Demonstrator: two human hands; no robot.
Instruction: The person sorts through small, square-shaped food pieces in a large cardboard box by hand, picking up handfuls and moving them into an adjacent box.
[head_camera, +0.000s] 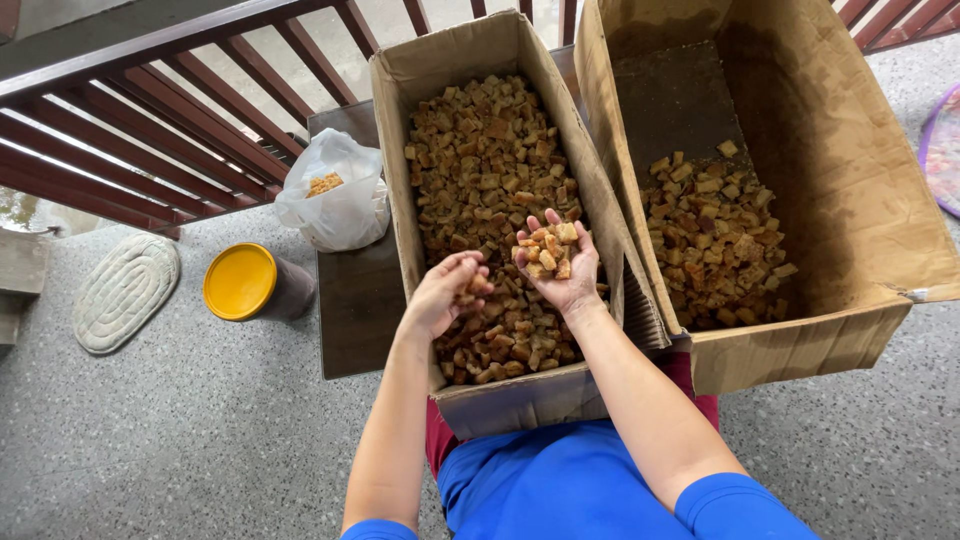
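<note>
A narrow cardboard box (400, 180) in front of me is full of small brown toasted bread cubes (480, 160). My right hand (560, 265) is held palm up over this box, cupped around a heap of cubes. My left hand (445, 290) hovers just to its left above the box, fingers curled around a few cubes. A larger cardboard box (860, 180) to the right holds a smaller pile of the same cubes (715, 245) at its near end.
A clear plastic bag (335, 195) with some cubes rests on a dark low table (355, 300) left of the narrow box. A yellow-lidded tub (242, 282) and an oval mat (125, 290) lie on the speckled floor. Dark red railing (150, 120) runs behind.
</note>
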